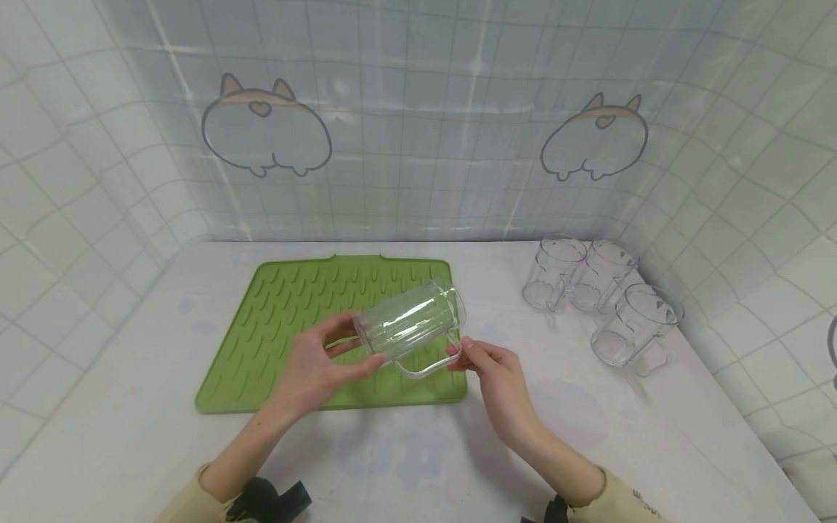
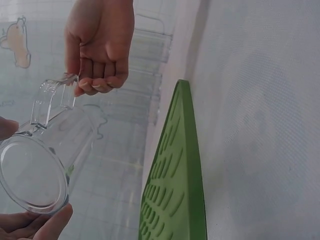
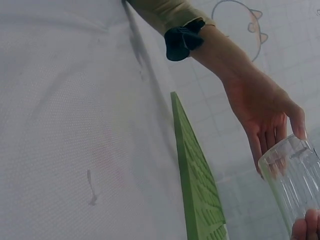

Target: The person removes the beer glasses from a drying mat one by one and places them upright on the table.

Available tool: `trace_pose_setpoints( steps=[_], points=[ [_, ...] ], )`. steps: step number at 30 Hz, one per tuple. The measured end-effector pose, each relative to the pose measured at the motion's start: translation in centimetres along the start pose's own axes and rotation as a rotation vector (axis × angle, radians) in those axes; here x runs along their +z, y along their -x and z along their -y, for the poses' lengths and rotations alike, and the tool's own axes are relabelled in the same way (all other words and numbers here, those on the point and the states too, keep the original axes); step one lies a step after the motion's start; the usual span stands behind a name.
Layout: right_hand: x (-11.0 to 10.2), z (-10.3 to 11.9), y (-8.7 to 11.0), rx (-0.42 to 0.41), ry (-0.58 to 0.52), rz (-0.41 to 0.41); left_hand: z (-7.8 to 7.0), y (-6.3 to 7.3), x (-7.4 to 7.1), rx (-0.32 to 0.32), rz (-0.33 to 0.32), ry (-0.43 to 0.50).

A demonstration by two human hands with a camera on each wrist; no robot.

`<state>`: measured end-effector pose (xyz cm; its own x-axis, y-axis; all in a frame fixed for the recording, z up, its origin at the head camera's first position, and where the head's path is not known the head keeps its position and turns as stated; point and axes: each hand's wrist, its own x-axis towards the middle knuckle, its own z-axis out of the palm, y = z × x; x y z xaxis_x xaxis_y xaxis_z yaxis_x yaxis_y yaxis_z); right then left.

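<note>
A clear glass mug [image 1: 412, 319] is held tilted above the green drying mat [image 1: 242, 363], its mouth toward the upper right and its handle on the lower right side. My left hand [image 1: 320, 367] grips the mug around its base, thumb on the near side and fingers on the far side. With thumb and fingers, my right hand [image 1: 500, 378] pinches the handle near its outer corner. In the left wrist view the round base of the mug [image 2: 35, 172] faces the camera, and the right hand [image 2: 102, 47] is at the handle.
Three more clear mugs stand upright at the right: one at the back [image 1: 554, 272], one beside it [image 1: 600, 276] and one nearer [image 1: 634, 327]. The white table [image 1: 418, 465] is bounded by tiled-pattern sheets at the back and sides.
</note>
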<state>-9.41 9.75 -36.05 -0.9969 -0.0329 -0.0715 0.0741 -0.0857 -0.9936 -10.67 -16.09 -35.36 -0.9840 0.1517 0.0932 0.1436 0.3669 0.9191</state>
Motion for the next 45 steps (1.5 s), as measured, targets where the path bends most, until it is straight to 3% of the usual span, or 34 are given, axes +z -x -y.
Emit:
trace_pose_setpoints(
  steps=[8,15,23,30,38,45],
  points=[
    [0.0,0.1,0.1,0.001,-0.241,0.039,0.0,0.0,0.0,-0.038,0.063,0.026],
    [-0.4,0.5,0.3,0.094,-0.437,0.132,0.2,0.0,0.1,-0.062,0.111,-0.004],
    [-0.5,1.2,0.6,0.172,-0.552,0.229,0.7,0.0,0.5,-0.097,0.171,-0.009],
    [-0.5,1.4,0.9,0.157,-0.565,0.304,0.9,-0.1,0.8,-0.110,0.228,0.042],
    [-0.3,1.5,1.2,0.153,-0.534,0.282,1.1,0.0,1.0,-0.102,0.242,0.047],
    [-0.2,1.5,1.3,0.093,-0.452,0.263,1.2,-0.2,1.3,-0.087,0.218,0.004]
  ],
)
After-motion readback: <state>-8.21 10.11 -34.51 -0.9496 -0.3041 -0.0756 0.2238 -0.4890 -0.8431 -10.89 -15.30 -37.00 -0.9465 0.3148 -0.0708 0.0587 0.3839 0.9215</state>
